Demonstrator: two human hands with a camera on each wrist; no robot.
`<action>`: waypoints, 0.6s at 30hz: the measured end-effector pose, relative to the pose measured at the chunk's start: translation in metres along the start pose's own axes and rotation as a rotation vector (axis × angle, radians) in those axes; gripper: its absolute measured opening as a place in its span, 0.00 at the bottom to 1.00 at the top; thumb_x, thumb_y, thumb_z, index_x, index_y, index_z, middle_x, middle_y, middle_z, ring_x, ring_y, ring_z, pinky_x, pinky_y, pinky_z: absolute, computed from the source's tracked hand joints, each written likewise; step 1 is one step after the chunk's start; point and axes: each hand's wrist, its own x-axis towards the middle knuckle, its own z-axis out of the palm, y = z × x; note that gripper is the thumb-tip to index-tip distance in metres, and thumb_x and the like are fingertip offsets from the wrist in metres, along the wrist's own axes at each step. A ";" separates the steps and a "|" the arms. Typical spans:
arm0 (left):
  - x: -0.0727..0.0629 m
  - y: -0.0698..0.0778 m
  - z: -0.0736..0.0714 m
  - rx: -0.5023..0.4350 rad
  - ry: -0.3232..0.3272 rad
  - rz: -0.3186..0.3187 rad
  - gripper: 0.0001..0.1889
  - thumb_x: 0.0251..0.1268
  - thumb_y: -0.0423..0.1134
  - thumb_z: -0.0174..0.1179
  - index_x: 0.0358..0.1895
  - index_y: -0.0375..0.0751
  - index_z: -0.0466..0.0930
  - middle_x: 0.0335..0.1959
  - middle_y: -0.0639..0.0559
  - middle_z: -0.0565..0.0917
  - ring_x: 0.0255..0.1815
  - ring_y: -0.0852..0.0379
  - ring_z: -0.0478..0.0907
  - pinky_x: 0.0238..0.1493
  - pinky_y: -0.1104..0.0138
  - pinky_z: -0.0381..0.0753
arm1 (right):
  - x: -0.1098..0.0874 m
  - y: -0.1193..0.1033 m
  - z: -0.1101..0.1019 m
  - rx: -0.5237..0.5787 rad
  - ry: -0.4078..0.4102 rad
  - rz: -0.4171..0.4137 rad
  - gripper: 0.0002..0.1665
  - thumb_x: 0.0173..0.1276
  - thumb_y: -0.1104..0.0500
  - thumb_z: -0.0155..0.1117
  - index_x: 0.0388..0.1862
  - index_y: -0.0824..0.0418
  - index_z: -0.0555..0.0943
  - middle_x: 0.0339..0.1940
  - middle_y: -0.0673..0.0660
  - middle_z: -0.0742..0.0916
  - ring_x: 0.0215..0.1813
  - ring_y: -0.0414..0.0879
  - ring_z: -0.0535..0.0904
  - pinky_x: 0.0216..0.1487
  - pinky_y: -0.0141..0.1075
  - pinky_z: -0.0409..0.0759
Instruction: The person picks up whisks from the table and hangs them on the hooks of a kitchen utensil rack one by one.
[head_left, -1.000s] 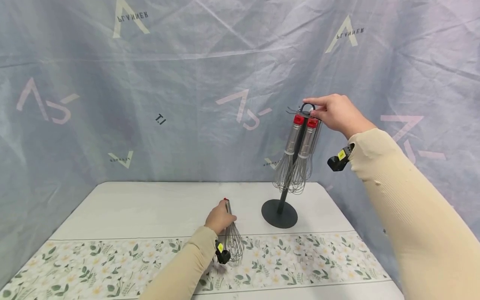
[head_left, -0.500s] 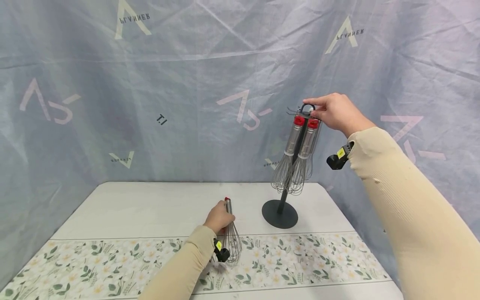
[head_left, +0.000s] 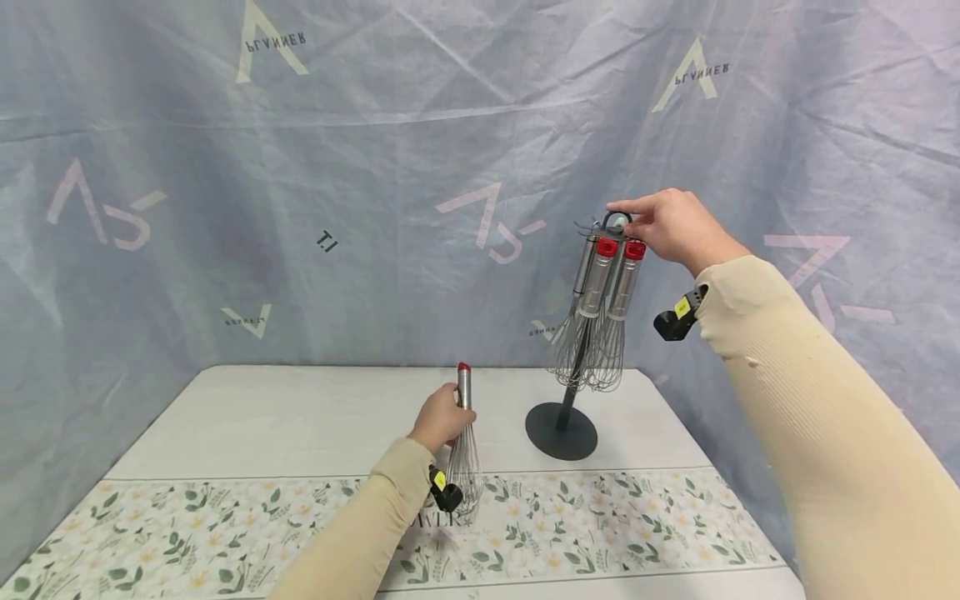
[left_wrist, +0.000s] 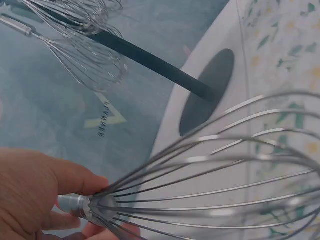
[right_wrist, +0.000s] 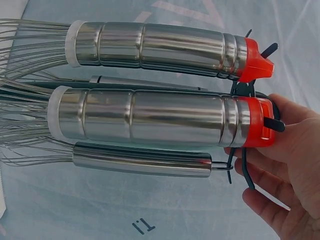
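Note:
In the head view my left hand (head_left: 440, 419) grips a metal whisk (head_left: 466, 385) with a red end, upright above the table, its wires hanging down. The left wrist view has that whisk's wires (left_wrist: 212, 212) up close, with thumb and fingers around the handle's lower end. My right hand (head_left: 670, 223) pinches the top loop of a dark utensil stand (head_left: 561, 432). Several whisks hang from the stand's hooks. Two have thick handles with red ends, such as the nearer whisk (right_wrist: 165, 117) in the right wrist view; a plain slim-handled whisk (right_wrist: 145, 160) hangs beside them.
The white table (head_left: 300, 417) carries a floral printed strip (head_left: 247, 533) along its front. A grey-blue curtain (head_left: 360, 167) with printed letters closes off the back and sides. Behind the left hand's whisk, the stand's round base appears in the left wrist view.
The left hand has raised its whisk from the table. On the stand, the hanging whisks have turned: the red-ended pair moved right and a slim one came into sight at left.

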 end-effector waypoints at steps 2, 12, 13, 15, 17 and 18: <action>0.002 0.007 -0.003 -0.001 0.008 0.020 0.33 0.62 0.33 0.66 0.70 0.28 0.67 0.38 0.40 0.83 0.26 0.53 0.81 0.19 0.64 0.82 | 0.000 -0.001 0.001 0.001 0.004 0.001 0.28 0.77 0.62 0.59 0.74 0.47 0.74 0.55 0.66 0.85 0.40 0.54 0.76 0.34 0.43 0.67; 0.006 0.046 -0.019 0.007 0.034 0.118 0.28 0.64 0.34 0.65 0.68 0.35 0.70 0.35 0.45 0.84 0.24 0.55 0.80 0.21 0.64 0.80 | -0.001 -0.001 0.001 0.019 -0.006 0.019 0.29 0.77 0.63 0.57 0.74 0.46 0.74 0.55 0.65 0.85 0.29 0.51 0.67 0.28 0.42 0.65; 0.007 0.050 -0.020 0.010 0.038 0.119 0.29 0.65 0.34 0.65 0.68 0.36 0.70 0.35 0.45 0.84 0.24 0.55 0.79 0.21 0.64 0.80 | -0.001 -0.001 0.001 0.019 -0.006 0.018 0.29 0.77 0.63 0.57 0.74 0.46 0.74 0.54 0.65 0.85 0.28 0.51 0.66 0.28 0.42 0.65; 0.008 0.055 -0.022 0.016 0.044 0.124 0.31 0.65 0.34 0.66 0.70 0.38 0.68 0.36 0.45 0.84 0.25 0.56 0.79 0.22 0.64 0.79 | -0.001 -0.001 0.001 0.013 -0.001 0.011 0.29 0.76 0.63 0.58 0.74 0.47 0.74 0.54 0.65 0.85 0.28 0.51 0.66 0.28 0.41 0.65; 0.009 0.061 -0.024 0.021 0.046 0.121 0.32 0.65 0.35 0.66 0.72 0.39 0.66 0.36 0.46 0.83 0.24 0.56 0.78 0.24 0.64 0.79 | -0.001 -0.001 0.001 0.010 0.007 0.003 0.29 0.76 0.63 0.58 0.73 0.47 0.74 0.53 0.65 0.86 0.29 0.51 0.68 0.28 0.41 0.66; 0.009 0.064 -0.025 0.024 0.049 0.122 0.33 0.65 0.35 0.66 0.72 0.40 0.66 0.36 0.46 0.83 0.25 0.56 0.78 0.24 0.64 0.78 | -0.001 -0.001 0.001 0.010 0.009 0.002 0.29 0.76 0.63 0.58 0.73 0.47 0.75 0.53 0.65 0.86 0.29 0.51 0.68 0.28 0.41 0.66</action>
